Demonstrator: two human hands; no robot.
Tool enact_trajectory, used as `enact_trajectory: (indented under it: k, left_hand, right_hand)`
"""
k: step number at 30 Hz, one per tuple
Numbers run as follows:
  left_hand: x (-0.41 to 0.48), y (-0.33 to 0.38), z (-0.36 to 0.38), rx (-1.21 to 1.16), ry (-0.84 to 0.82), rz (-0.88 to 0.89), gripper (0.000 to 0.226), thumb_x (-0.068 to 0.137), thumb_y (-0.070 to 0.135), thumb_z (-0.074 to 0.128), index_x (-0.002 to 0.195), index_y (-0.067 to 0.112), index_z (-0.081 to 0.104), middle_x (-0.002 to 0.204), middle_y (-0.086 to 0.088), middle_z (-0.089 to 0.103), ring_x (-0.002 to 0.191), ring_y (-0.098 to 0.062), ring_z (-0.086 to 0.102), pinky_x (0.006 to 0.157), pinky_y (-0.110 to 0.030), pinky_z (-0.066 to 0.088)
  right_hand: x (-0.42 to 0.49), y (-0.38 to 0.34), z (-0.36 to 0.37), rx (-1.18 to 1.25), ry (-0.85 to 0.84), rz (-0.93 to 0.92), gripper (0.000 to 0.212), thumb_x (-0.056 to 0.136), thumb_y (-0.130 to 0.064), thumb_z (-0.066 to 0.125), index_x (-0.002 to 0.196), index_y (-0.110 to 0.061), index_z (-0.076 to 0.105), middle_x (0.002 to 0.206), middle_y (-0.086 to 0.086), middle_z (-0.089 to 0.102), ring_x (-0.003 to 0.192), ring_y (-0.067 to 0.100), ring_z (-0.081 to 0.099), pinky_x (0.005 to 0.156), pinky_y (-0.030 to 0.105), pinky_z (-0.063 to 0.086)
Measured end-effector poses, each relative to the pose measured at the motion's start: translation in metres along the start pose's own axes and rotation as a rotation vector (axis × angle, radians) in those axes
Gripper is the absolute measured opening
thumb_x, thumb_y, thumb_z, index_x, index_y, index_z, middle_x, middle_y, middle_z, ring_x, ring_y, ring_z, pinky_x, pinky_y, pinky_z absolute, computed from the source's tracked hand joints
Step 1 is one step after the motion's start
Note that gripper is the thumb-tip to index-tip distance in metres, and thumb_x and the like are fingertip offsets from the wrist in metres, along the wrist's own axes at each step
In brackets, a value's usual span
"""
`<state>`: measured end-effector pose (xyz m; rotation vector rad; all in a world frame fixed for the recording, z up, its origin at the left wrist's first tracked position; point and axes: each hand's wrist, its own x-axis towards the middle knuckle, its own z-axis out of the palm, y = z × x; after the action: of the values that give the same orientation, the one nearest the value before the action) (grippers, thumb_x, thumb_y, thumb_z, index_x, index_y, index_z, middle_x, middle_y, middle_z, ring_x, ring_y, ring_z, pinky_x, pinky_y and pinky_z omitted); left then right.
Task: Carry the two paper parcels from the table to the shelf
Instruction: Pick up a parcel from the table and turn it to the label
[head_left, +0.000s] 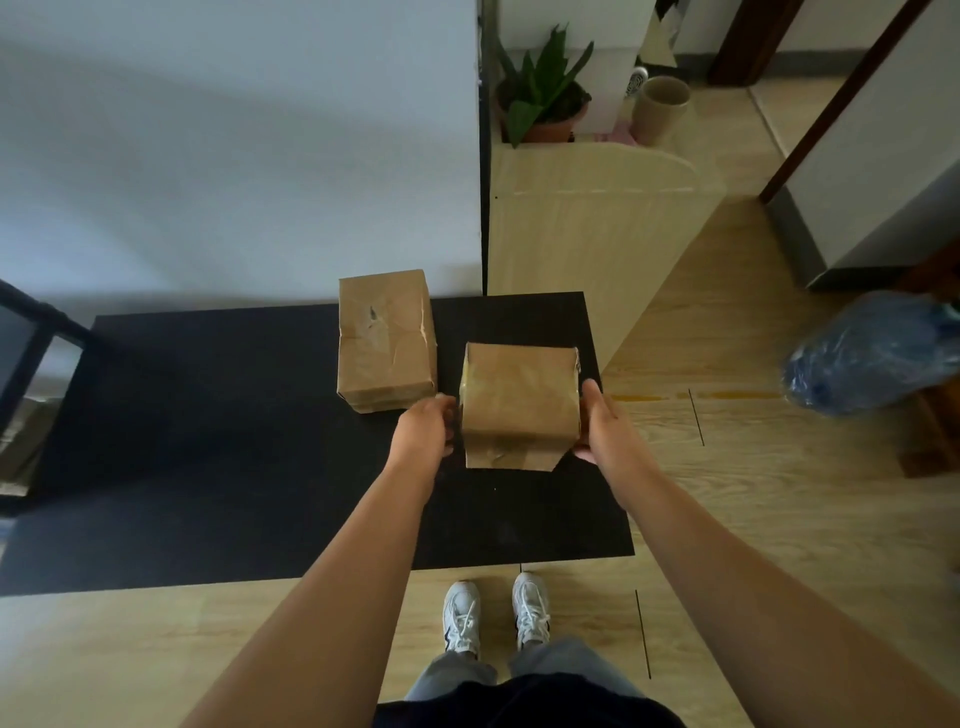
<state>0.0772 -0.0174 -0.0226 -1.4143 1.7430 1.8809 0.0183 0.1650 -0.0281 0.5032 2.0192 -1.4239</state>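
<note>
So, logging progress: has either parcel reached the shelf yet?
No, the far parcel lies on the black table and both hands grip the near parcel above it.

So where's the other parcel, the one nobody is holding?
In the head view, the free parcel lies on the black table near its far edge by the wall, just left of the held parcel.

Two paper parcels (385, 340) (519, 402), two hands (423, 428) (602, 428), one table (208, 441).

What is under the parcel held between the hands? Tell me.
Under the held parcel only the black table shows around its edges. Anything directly beneath is covered by it. Both hands press its sides.
</note>
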Motion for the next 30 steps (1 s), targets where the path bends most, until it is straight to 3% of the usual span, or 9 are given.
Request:
enact_trajectory:
  k: [4,7,9,12,15,18,21,25,30]
  left_hand:
    - [-0.012,0.013,0.001,-0.065,-0.058,0.072,0.032,0.097,0.052,0.049,0.095,0.024,0.065,0.101,0.002,0.068,0.101,-0.020,0.064,0.101,-0.042,0.048]
    - [-0.018,0.017,0.005,0.072,-0.084,0.165,0.043,0.093,0.054,0.056,0.120,0.022,0.063,0.103,0.008,0.063,0.104,-0.017,0.061,0.103,-0.041,0.048]
    - [-0.018,0.018,0.007,0.120,-0.058,0.213,0.053,0.093,0.052,0.057,0.135,0.020,0.060,0.106,0.008,0.063,0.105,-0.016,0.061,0.102,-0.040,0.049]
    - [-0.022,0.020,0.008,0.136,-0.042,0.252,0.052,0.093,0.051,0.057,0.136,0.022,0.061,0.106,0.010,0.065,0.105,-0.014,0.061,0.095,-0.034,0.050]
    - [-0.028,0.027,0.010,0.102,-0.046,0.302,0.048,0.095,0.043,0.058,0.138,0.023,0.059,0.103,0.013,0.062,0.105,-0.011,0.056,0.088,-0.028,0.043]
    - [-0.029,0.034,0.011,0.069,-0.051,0.338,0.050,0.095,0.035,0.061,0.144,0.025,0.053,0.122,0.006,0.059,0.116,-0.015,0.052,0.094,-0.030,0.041]
    - [-0.027,0.032,0.011,0.108,-0.056,0.363,0.051,0.097,0.023,0.059,0.147,0.025,0.049,0.130,0.002,0.059,0.118,-0.016,0.052,0.094,-0.029,0.041]
    - [-0.022,0.015,0.009,0.190,-0.060,0.360,0.056,0.095,0.012,0.060,0.148,0.024,0.047,0.126,0.005,0.060,0.116,-0.014,0.055,0.085,-0.026,0.041]
    - [-0.019,0.001,0.011,0.221,-0.055,0.300,0.056,0.091,0.010,0.063,0.145,0.019,0.049,0.135,-0.001,0.060,0.114,-0.014,0.054,0.084,-0.026,0.042]
  right_hand:
    - [-0.006,-0.005,0.003,-0.038,-0.036,-0.037,0.055,0.102,-0.058,0.030,0.138,-0.022,0.051,0.133,0.007,0.058,0.125,0.028,0.055,0.108,0.049,0.044]
    - [-0.004,-0.012,0.001,-0.014,-0.001,-0.095,0.045,0.097,-0.066,0.033,0.111,-0.030,0.056,0.120,0.009,0.063,0.112,0.028,0.060,0.104,0.051,0.047]
    - [-0.004,-0.017,-0.001,-0.043,-0.023,-0.115,0.045,0.095,-0.066,0.038,0.109,-0.027,0.056,0.113,0.004,0.064,0.109,0.026,0.061,0.101,0.050,0.049]
    - [-0.004,-0.024,0.000,-0.123,-0.017,-0.165,0.047,0.098,-0.058,0.043,0.118,-0.019,0.059,0.112,0.001,0.063,0.106,0.022,0.060,0.096,0.042,0.050]
    - [-0.009,-0.034,-0.003,-0.107,0.012,-0.233,0.032,0.102,-0.046,0.043,0.114,-0.020,0.058,0.101,-0.004,0.059,0.095,0.015,0.056,0.080,0.031,0.042]
    - [-0.012,-0.043,-0.006,-0.079,0.028,-0.287,0.019,0.103,-0.036,0.044,0.108,-0.023,0.058,0.092,-0.011,0.057,0.085,0.006,0.053,0.077,0.030,0.038]
    - [-0.011,-0.040,-0.005,-0.123,-0.002,-0.308,0.023,0.102,-0.029,0.047,0.116,-0.022,0.063,0.105,-0.004,0.062,0.098,0.013,0.057,0.074,0.027,0.042]
    - [-0.006,-0.021,-0.003,-0.164,-0.042,-0.242,0.040,0.100,-0.024,0.052,0.139,-0.021,0.055,0.127,0.000,0.062,0.119,0.021,0.056,0.095,0.035,0.048]
    - [-0.008,-0.005,-0.002,-0.184,-0.056,-0.191,0.042,0.097,-0.016,0.057,0.138,-0.021,0.052,0.119,-0.003,0.060,0.115,0.018,0.056,0.089,0.031,0.045]
